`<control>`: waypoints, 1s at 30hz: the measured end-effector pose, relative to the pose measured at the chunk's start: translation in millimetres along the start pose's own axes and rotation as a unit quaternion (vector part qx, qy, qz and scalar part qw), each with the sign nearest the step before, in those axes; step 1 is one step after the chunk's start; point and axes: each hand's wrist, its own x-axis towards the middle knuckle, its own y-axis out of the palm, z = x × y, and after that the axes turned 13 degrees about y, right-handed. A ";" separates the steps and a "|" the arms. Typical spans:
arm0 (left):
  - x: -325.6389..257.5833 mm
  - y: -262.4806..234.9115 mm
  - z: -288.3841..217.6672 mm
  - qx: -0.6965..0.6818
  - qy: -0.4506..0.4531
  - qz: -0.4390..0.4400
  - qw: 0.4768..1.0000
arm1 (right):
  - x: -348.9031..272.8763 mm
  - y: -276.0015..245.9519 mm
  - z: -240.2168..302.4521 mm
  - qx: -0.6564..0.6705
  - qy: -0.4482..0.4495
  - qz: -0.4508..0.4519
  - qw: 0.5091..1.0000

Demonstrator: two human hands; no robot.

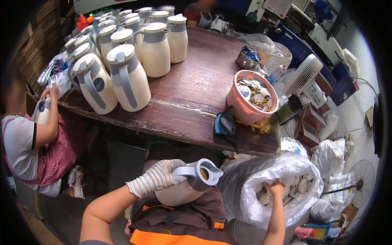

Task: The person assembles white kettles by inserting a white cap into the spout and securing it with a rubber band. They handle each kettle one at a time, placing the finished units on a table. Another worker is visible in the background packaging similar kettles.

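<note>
Gloved left hand gripped lidless cream jug by grey handle; bare right hand sat inside white plastic bag beside jug, grip hidden, cannot tell.

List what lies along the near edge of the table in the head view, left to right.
White jug with a round sticker → white jug with a grey handle → blue and black cloth → pink tub of round pieces → dark green bottle.
</note>
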 end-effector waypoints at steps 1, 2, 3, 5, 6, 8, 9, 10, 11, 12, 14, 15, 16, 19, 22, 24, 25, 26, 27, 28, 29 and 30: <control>-2.8 -4.5 5.4 -0.015 -0.008 -0.006 1.000 | -5.0 -7.3 -5.5 0.100 0.021 0.017 0.995; -5.3 -8.9 11.5 -0.030 -0.017 -0.012 0.999 | -13.7 -20.6 -12.6 0.197 0.043 0.036 0.979; -4.4 -10.7 15.8 -0.045 -0.027 -0.006 0.999 | -28.4 -33.9 -25.7 0.295 0.076 0.055 0.951; -0.9 -11.4 16.1 -0.005 0.016 0.008 1.000 | -64.5 -63.4 -31.1 0.456 0.031 0.065 0.887; 0.8 -10.6 21.0 0.024 0.035 0.011 0.999 | -99.8 -88.5 -10.0 0.518 -0.013 0.087 0.851; 7.4 -3.9 21.8 0.077 0.042 0.029 0.996 | -140.6 -99.6 31.6 0.581 -0.206 0.162 0.770; 9.2 -0.7 15.0 0.105 0.037 0.044 0.993 | -176.6 -119.0 69.2 0.503 -0.255 0.160 0.810; 10.9 1.8 4.7 0.136 0.034 0.057 0.988 | -202.4 -123.0 102.1 0.489 -0.303 0.213 0.790; 10.8 5.5 -2.5 0.167 0.030 0.068 0.983 | -224.2 -132.4 133.3 0.420 -0.378 0.195 0.801; 8.1 8.8 -4.9 0.209 0.062 0.062 0.974 | -239.8 -145.9 162.9 0.322 -0.461 0.134 0.816; 3.1 11.7 -8.3 0.231 0.067 0.074 0.968 | -256.3 -152.2 203.2 0.267 -0.545 0.092 0.790; -2.0 12.9 -11.3 0.231 0.060 0.070 0.968 | -263.5 -152.4 217.4 0.244 -0.563 0.106 0.782; -5.8 13.6 -8.6 0.249 0.085 0.058 0.963 | -270.8 -149.4 225.5 0.243 -0.561 0.096 0.786; -13.0 7.0 -8.6 0.256 0.050 0.048 0.964 | -280.7 -138.5 239.4 0.239 -0.566 0.031 0.788; -16.9 -5.7 -5.5 0.209 0.065 0.046 0.975 | -294.7 -127.3 246.6 0.283 -0.560 -0.038 0.778; -18.9 -13.0 -5.0 0.237 0.055 0.051 0.969 | -292.3 -127.1 251.8 0.284 -0.600 -0.033 0.747; -17.1 -18.5 -6.1 0.240 0.057 0.065 0.967 | -290.7 -128.2 254.0 0.288 -0.616 -0.032 0.732; -13.6 -26.2 -7.0 0.242 0.058 0.080 0.965 | -289.2 -131.5 256.1 0.278 -0.656 -0.034 0.700; -9.7 -33.7 -6.9 0.245 0.060 0.096 0.963 | -291.1 -134.5 259.4 0.284 -0.693 -0.031 0.661; -4.1 -40.3 0.5 0.264 0.103 0.085 0.955 | -295.0 -139.0 259.8 0.269 -0.729 -0.032 0.628; 6.8 -43.2 3.7 0.319 0.165 0.057 0.932 | -299.0 -143.7 260.6 0.251 -0.764 -0.035 0.593; 21.2 -44.6 5.1 0.336 0.169 0.050 0.925 | -305.3 -148.4 262.3 0.240 -0.800 -0.025 0.549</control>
